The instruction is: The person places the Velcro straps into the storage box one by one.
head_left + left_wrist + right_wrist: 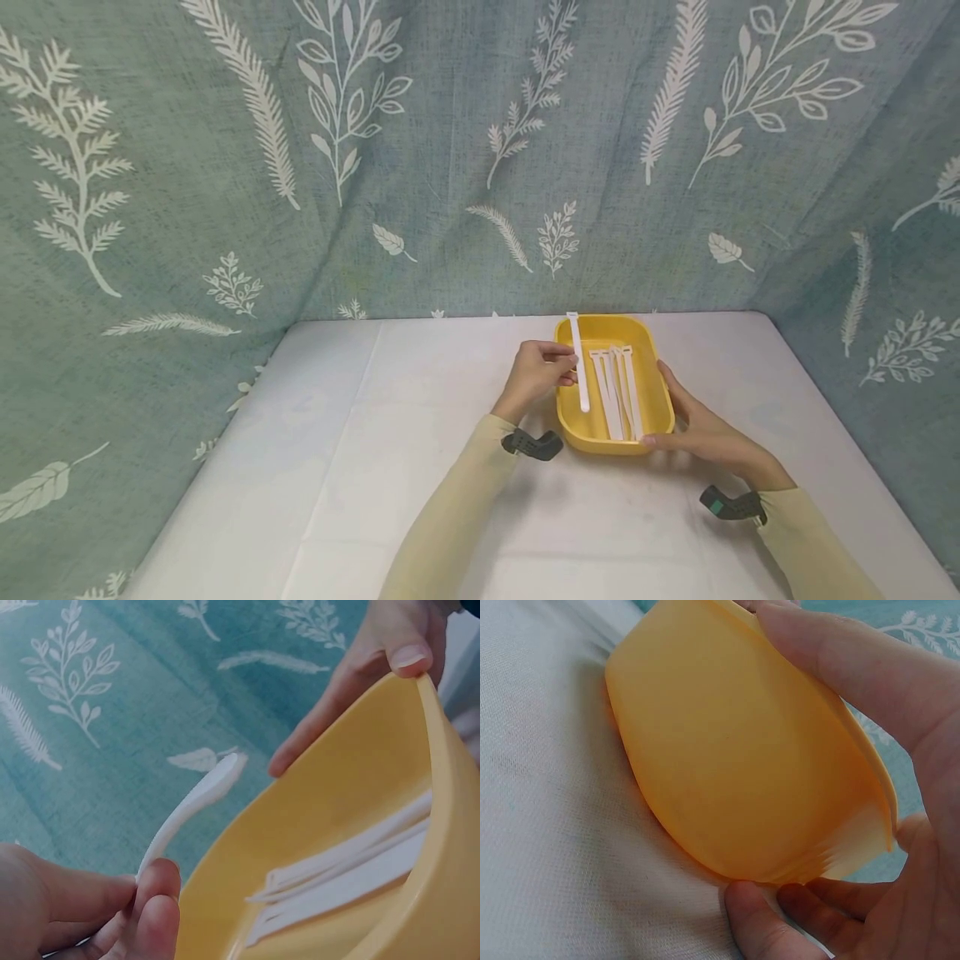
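Note:
My left hand (534, 373) pinches one white hook-and-loop cable tie (582, 392) between thumb and fingers, above the left side of a yellow tray (603, 323). Its slotted head points away from me, and in the left wrist view the strip's free end (199, 793) bends upward. Inside the tray, several more white cable ties (632, 392) lie side by side, slotted ends toward the back. At the tray's near right corner my right hand (705, 429) grips it, thumb over the rim and fingers around the outer wall (727, 742).
The tray is near the back of a table with a white cloth (420, 492). Behind and beside the table hangs a blue-green curtain (450, 167) with white leaf patterns. Each wrist wears a dark band (531, 444).

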Demonstrator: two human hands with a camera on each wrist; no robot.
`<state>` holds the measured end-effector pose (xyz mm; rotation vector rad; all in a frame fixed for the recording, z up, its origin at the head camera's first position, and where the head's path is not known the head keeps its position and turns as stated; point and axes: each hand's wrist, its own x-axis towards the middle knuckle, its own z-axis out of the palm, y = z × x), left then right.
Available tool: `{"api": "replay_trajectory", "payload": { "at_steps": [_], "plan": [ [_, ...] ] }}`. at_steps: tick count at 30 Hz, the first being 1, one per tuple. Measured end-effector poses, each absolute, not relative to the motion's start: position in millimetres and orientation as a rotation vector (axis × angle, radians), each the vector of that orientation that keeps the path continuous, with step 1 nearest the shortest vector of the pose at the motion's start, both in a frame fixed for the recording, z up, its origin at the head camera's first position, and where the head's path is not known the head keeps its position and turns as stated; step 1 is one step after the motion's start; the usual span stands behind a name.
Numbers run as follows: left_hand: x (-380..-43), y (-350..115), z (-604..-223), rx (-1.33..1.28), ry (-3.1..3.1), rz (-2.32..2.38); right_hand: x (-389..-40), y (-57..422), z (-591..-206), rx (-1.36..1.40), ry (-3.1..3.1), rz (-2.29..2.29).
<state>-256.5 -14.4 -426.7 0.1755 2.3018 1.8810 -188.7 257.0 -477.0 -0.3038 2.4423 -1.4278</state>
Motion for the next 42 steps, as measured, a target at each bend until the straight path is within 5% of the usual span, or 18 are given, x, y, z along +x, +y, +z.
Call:
{"api": "replay_trajectory", "payload": {
  "at_steps": [42],
  "plan": [
    [-253.7, 16.1, -427.8, 0.126, 2.447, 1.65, -190.0, 257.6, -477.7, -0.322, 2.424, -1.444]
  ]
}}
